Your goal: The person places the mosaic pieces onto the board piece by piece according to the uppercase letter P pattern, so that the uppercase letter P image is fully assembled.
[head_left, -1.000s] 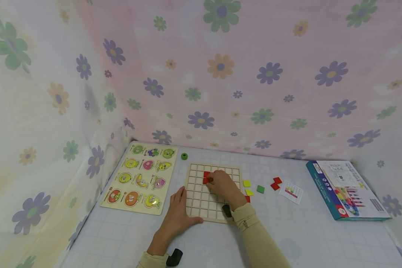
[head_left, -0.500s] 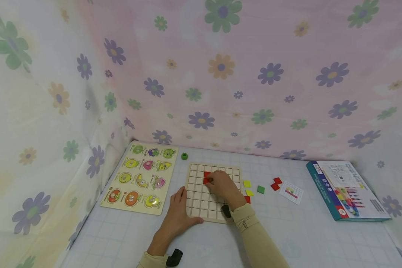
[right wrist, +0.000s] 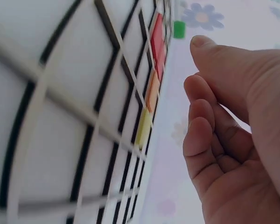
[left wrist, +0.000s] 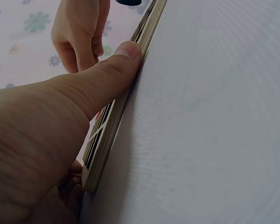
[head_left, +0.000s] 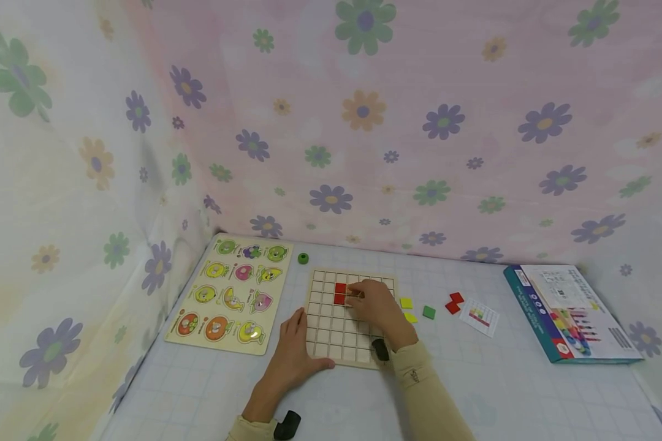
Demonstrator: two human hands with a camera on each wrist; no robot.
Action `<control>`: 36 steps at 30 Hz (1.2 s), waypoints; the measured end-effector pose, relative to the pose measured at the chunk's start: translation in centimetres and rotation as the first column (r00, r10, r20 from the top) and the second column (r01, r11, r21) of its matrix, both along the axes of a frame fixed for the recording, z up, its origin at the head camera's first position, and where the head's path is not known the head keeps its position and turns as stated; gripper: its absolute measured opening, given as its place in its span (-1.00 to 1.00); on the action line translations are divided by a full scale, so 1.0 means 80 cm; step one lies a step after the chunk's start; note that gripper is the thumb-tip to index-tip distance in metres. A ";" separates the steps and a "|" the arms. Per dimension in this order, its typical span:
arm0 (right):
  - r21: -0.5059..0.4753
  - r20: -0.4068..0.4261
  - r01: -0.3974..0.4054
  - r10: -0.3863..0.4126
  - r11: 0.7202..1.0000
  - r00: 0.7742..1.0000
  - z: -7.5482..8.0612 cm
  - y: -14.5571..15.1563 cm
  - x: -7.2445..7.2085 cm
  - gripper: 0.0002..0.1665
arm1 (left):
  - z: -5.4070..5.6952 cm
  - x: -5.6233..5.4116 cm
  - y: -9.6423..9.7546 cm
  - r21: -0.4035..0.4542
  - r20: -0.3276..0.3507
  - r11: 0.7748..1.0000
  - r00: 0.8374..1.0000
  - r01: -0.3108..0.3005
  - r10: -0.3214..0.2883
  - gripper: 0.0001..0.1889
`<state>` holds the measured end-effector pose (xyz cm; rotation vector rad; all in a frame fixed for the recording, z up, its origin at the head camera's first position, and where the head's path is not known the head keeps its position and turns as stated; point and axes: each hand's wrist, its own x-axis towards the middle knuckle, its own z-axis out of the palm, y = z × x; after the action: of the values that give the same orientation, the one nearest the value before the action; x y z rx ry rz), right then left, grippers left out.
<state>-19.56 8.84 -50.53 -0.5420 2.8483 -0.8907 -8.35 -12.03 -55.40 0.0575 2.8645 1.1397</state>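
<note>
My left hand (head_left: 292, 352) lies at the near-left corner of a wooden grid board (head_left: 325, 337); its fingers touch the left side and its straight thumb presses the near edge. Two red square tiles (head_left: 339, 294) sit one behind the other in the grid. Just right of them is my right hand (head_left: 376, 308), over the board. In the right wrist view its fingers are loosely bent with nothing between them. That view also has an orange tile (right wrist: 152, 91) and a yellow tile (right wrist: 143, 127) in the grid, beside the red.
Right of the board lie yellow tiles (head_left: 406, 303), a green tile (head_left: 429, 312), red tiles (head_left: 453, 307) and a pattern card (head_left: 479, 317). Farther right is a flat box (head_left: 579, 312). A fruit puzzle board (head_left: 228, 343) lies left; a small green ring (head_left: 303, 258) stands behind.
My right hand has shifted right, off the red tiles, which now show fully. Its wrist now covers a red tile beside the board. My left hand has stayed in place.
</note>
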 end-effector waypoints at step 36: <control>-0.023 0.190 0.306 -0.296 0.952 0.936 -0.037 0.173 0.071 -0.56 | 0.001 0.001 0.000 0.006 0.013 1.000 1.000 -0.001 0.001 0.39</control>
<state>-13.89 22.70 -53.50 -0.0188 2.7844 -1.0031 -8.30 -12.05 -55.35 0.0488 2.8502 1.1438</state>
